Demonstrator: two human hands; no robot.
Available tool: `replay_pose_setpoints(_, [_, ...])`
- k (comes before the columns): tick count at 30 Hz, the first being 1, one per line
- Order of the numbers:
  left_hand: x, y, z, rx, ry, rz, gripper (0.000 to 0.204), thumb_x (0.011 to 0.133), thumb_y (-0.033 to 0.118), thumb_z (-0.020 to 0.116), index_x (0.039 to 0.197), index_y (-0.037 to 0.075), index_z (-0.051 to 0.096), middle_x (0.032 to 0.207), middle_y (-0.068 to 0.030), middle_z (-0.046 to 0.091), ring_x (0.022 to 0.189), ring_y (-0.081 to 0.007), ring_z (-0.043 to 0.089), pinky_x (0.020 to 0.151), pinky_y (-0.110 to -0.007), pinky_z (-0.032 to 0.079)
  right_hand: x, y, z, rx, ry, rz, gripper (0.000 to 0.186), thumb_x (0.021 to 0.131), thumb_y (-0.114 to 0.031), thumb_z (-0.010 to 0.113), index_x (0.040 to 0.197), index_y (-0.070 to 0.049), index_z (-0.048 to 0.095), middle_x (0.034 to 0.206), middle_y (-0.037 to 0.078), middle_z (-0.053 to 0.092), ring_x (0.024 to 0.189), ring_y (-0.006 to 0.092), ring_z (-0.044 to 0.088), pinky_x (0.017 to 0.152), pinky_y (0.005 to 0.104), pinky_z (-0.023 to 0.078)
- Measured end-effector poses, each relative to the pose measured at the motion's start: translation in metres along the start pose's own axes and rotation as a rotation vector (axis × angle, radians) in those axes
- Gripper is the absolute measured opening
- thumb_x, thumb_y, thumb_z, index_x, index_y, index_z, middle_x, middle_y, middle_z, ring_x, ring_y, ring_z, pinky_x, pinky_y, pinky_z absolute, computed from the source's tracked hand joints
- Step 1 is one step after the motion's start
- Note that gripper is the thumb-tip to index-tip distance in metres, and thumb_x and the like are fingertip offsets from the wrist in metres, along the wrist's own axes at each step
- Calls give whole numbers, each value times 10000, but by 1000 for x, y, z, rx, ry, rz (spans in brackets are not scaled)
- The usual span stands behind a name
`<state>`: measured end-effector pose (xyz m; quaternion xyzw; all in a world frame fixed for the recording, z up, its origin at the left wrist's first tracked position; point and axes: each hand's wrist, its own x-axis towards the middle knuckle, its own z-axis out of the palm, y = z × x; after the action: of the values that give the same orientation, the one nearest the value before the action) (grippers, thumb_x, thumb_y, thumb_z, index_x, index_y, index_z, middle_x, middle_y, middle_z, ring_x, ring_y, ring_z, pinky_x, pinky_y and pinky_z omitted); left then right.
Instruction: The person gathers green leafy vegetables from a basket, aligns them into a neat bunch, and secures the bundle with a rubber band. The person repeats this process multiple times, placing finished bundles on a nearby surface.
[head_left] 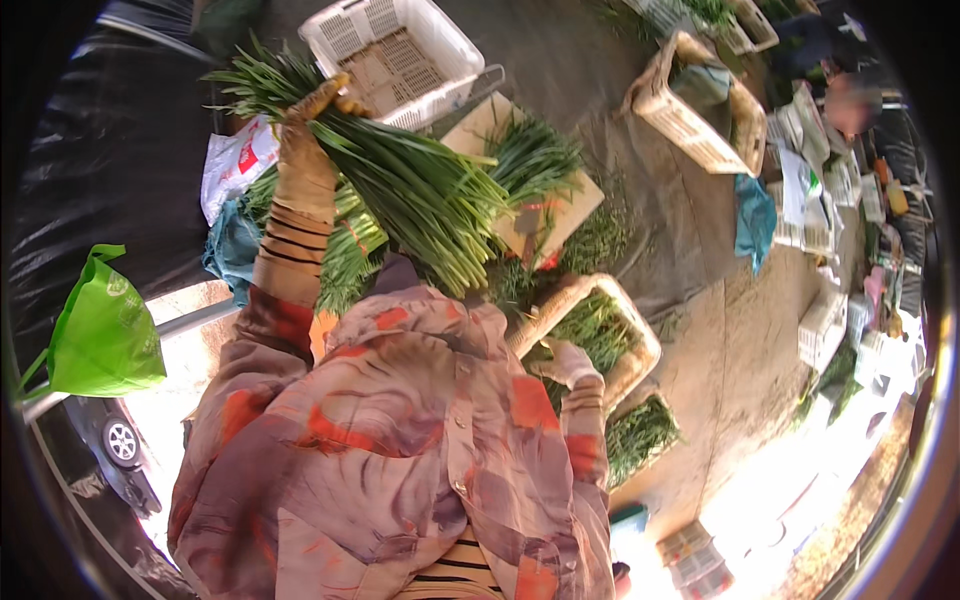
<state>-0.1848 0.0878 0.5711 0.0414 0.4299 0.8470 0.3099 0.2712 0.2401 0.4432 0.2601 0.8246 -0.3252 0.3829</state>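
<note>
Left hand (305, 135), in a worn yellowish glove, clenched around a thick bunch of green chives (420, 190), raised above the patterned shirt (400, 440). Leaf tips fanning out past the glove toward a white plastic crate (395, 50) just beyond the hand; pale stem ends pointing down and to the right, over a wooden cutting board (530, 190). More loose chives spread on that board, with a knife (527, 232) lying across them. Right hand (570, 362), in a whitish glove, lowered well apart from the left one, resting at the rim of a woven basket (640, 335) filled with cut greens; fingers hidden by the cuff and the rim, so grip impossible to tell. Bright green bag (100, 330) hanging far to the left of the raised hand. Second woven basket (695, 105) standing farther off, beyond the right hand.
</note>
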Motion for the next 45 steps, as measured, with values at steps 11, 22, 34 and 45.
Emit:
replay_pose_setpoints(11, [-3, -30, 31, 8, 14, -97, 221, 848, 135, 602, 989, -31, 635, 752, -75, 593, 725, -229, 597, 771, -390, 523, -23, -135, -146, 373, 1110, -621, 558, 741, -153, 716, 1264, -91, 531, 1234, 185, 548, 1174, 350, 498, 1018, 401, 384])
replay_pose_setpoints(22, [-17, -47, 32, 0, -117, -221, 294, 829, 177, 641, 1026, -42, 635, 785, -94, 633, 775, -244, 622, 757, -384, 530, 12, -150, -128, 628, 930, -717, 260, 784, -26, 665, 1042, -56, 672, 951, 123, 660, 834, 266, 636, 724, 322, 510])
replay_pose_setpoints(34, [-4, -28, 24, -77, -64, -132, 149, 778, 121, 699, 903, 42, 682, 734, -74, 652, 669, -228, 627, 687, -393, 531, -24, -23, -41, 135, 259, -9, 553, 750, -336, 724, 1211, -64, 580, 1071, 178, 637, 992, 358, 604, 878, 423, 477])
replay_pose_setpoints(45, [-55, -74, 83, 205, 16, 11, 191, 819, 108, 640, 986, 14, 640, 740, -55, 649, 656, -144, 597, 639, -267, 485, 26, -215, -157, 463, 1363, -960, 348, 677, -52, 761, 1004, -66, 642, 1025, 133, 632, 940, 282, 621, 808, 359, 501])
